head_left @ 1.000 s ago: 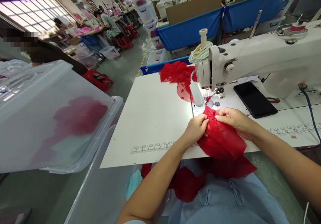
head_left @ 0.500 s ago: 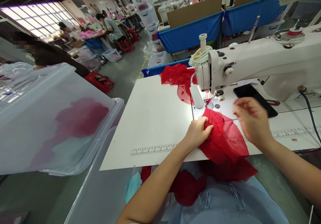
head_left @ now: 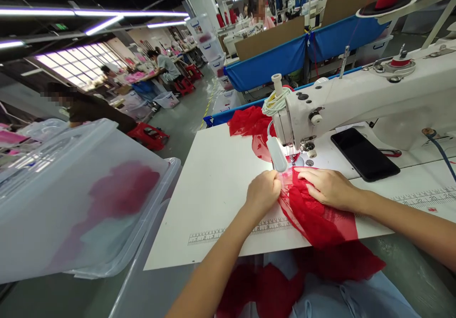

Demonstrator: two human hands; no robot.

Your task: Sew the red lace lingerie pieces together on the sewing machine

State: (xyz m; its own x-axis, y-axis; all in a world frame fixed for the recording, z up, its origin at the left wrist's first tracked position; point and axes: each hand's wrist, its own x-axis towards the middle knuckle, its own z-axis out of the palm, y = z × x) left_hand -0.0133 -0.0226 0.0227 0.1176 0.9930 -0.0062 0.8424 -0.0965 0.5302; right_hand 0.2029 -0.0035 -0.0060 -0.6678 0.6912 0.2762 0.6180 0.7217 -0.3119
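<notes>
Red sheer fabric (head_left: 313,218) with a gathered or lacy strip drapes over the table's front edge and down onto my lap. At its left edge, my left hand (head_left: 264,189) is closed, pinching the cloth between thumb and fingers. My right hand (head_left: 327,187) rests on the upper part of the cloth, fingers stretched out and spread. Both hands are just in front of the needle area of a white sewing machine (head_left: 342,90). More red fabric (head_left: 249,122) lies bunched behind the needle. A small white lamp (head_left: 277,154) partly hides the stitching spot.
A black phone (head_left: 365,154) lies right of the needle, near red-handled scissors or snips (head_left: 391,153). A ruler scale (head_left: 206,237) runs along the white table (head_left: 206,180). Left stands a translucent plastic bin (head_left: 71,204). Co-workers sit farther back.
My right hand has come down leftward from beside the phone onto the red fabric. My left hand has shifted slightly left along the cloth's edge. The camera view has tilted upward.
</notes>
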